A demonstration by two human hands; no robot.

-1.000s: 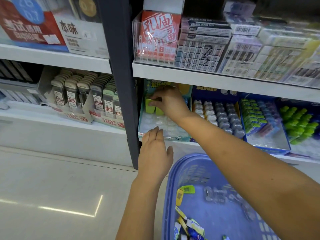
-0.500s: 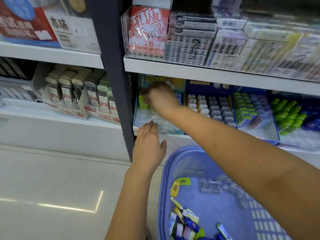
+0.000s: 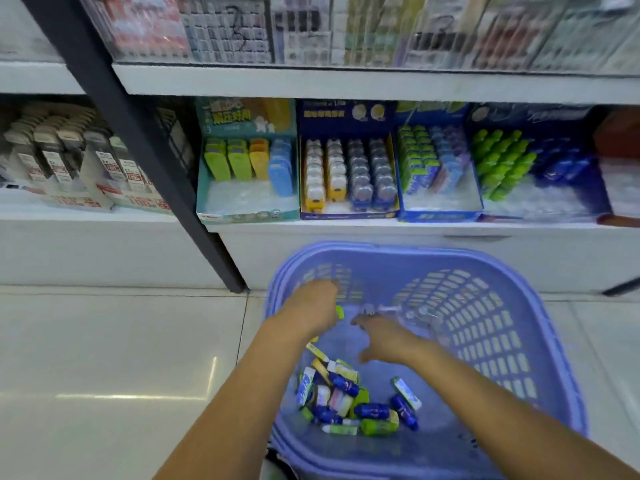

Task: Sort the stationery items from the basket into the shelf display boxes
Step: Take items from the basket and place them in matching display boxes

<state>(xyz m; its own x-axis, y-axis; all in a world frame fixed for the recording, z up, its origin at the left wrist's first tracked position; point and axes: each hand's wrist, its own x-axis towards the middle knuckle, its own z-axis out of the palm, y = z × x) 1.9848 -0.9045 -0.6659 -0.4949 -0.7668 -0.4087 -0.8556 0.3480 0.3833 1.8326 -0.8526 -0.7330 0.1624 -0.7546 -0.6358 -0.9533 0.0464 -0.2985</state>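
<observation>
Head view: two bare forearms reach down into a purple basket [image 3: 519, 358] at lower centre of the frame, by pale floor tiles [image 3: 104, 341] and just before the shelf base.
Left hand [image 3: 311, 306]: over the basket's far left corner, knuckles up, a small green piece [image 3: 340, 312] at its fingertips; motion blur hides whether it is gripped.
Right hand [image 3: 384, 337]: just beside the left, fingers spread, tips near clear pieces [image 3: 398, 310] along the far wall.
Stationery pile [image 3: 346, 400]: blue, green and white packs heaped on the basket floor, with bare floor to their right.
Teal display box [image 3: 247, 213]: centre left of the frame, green, yellow and blue items at the back, front half open.
Blue box [image 3: 348, 214]: next right, rows filled nearly to the front lip.
Dark post [image 3: 138, 140]: slants past the teal display box's left edge.
</observation>
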